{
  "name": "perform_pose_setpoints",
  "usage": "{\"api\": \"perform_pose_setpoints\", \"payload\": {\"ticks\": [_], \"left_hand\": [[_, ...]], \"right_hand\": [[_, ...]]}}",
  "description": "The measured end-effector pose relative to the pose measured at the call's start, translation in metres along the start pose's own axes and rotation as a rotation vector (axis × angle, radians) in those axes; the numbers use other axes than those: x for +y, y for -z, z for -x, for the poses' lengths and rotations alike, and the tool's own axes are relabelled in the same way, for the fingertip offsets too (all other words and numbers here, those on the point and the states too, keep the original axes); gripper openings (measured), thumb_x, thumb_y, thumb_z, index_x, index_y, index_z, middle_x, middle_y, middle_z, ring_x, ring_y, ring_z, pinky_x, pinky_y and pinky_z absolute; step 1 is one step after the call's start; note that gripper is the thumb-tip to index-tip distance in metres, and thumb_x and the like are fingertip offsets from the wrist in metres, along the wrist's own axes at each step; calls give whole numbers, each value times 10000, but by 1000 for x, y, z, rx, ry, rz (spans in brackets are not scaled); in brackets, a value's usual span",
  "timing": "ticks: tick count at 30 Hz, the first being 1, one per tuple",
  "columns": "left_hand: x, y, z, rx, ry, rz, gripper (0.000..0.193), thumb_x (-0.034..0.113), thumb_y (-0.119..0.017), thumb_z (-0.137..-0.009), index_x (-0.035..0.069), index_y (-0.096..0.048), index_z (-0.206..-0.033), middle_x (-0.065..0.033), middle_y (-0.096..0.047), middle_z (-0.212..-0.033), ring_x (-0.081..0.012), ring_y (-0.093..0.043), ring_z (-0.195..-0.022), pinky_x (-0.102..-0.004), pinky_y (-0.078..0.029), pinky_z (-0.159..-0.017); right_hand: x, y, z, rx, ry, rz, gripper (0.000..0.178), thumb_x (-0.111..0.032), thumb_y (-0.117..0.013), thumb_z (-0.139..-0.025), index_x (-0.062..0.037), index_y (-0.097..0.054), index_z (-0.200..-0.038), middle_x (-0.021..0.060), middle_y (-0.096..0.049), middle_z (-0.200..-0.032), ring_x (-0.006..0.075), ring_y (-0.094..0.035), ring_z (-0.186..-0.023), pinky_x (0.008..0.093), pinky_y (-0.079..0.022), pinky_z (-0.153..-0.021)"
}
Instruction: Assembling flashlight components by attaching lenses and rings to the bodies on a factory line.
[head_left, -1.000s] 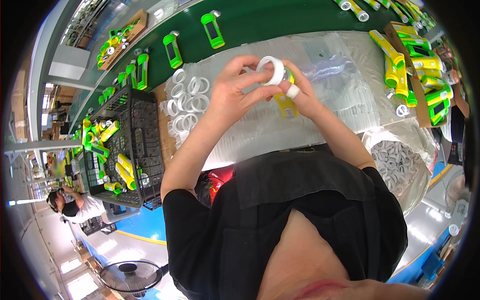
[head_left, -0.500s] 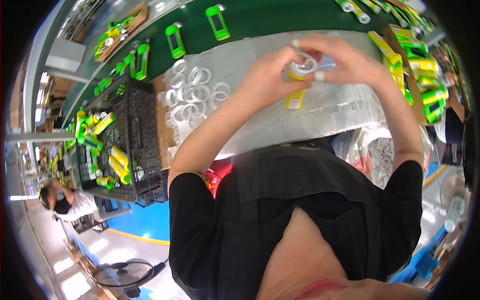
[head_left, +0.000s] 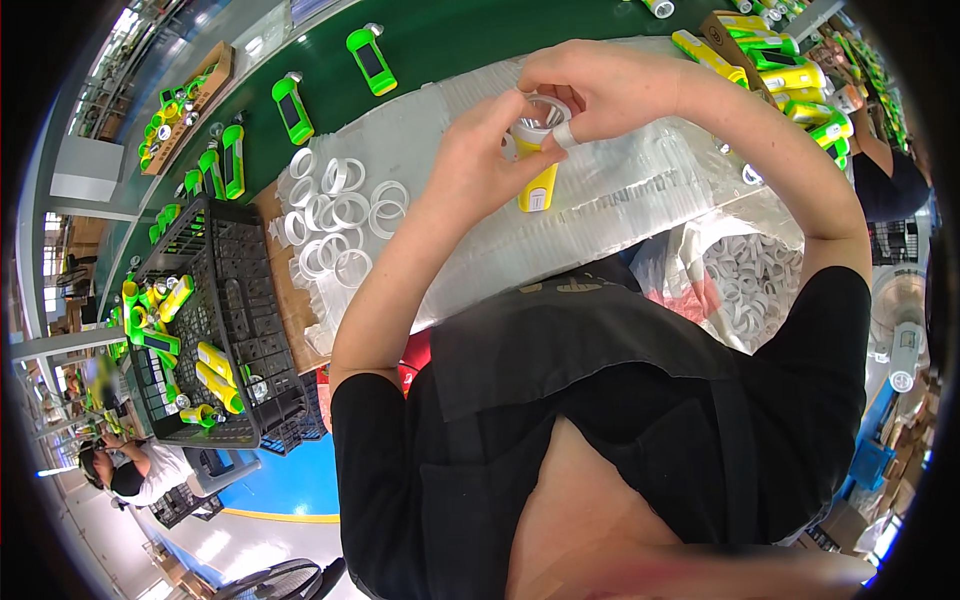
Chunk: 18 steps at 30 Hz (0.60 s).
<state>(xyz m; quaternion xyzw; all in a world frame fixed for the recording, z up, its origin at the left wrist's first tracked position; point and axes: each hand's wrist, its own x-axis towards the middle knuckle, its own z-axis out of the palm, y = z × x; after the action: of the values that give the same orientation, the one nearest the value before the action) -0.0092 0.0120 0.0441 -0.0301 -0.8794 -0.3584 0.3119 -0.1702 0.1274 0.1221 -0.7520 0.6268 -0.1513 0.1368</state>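
Between my hands is a yellow flashlight (head_left: 538,188), its wide lens end up, with a ring (head_left: 545,112) around the lens. My left hand (head_left: 478,150) is closed around the left side of the flashlight's head, thumb toward the near side. My right hand (head_left: 610,95) curls over from the far right, its fingers and thumb closed on the rim; white wraps show on its fingers. Whether the flashlight's lower end touches the table is unclear. Left of my left forearm, several loose white rings (head_left: 350,210) lie on the plastic-covered work surface (head_left: 610,210).
A black crate (head_left: 235,300) with yellow and green flashlights stands at the left. Green flashlights (head_left: 372,62) lie along the green belt (head_left: 450,35) at the back. A carton (head_left: 735,45) of flashlights is at the far right. Below the table's right side hangs a bag of white rings (head_left: 755,285).
The whole view has shifted, so the table, crate and hands appear further left. My right hand has closed in over the flashlight's rim, while my left hand keeps its hold.
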Motion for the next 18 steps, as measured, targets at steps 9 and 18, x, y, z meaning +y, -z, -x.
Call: {"api": "perform_pose_setpoints", "payload": {"ticks": [9,18], "left_hand": [[-3,-11,-2,102,6,-98,383,163,-864,-691,72,-589,-943,-43,-675,-863,-163,-568,-670,-277,-466,-598],[5,-16,-3,96,-12,-97,381,172,-867,-680,73,-599,-933,-37,-673,-861,-154,-567,-658,-280,-450,-569]], "right_hand": [[-17,-18,-8,136,-564,250,501,-443,-756,-711,0,-555,-829,122,-567,-728,280,-548,-671,392,-458,-609],[-31,8,-10,-156,-446,250,465,-386,-685,-770,4,-619,-1014,141,-626,-996,271,-623,-918,329,-490,-752]]}}
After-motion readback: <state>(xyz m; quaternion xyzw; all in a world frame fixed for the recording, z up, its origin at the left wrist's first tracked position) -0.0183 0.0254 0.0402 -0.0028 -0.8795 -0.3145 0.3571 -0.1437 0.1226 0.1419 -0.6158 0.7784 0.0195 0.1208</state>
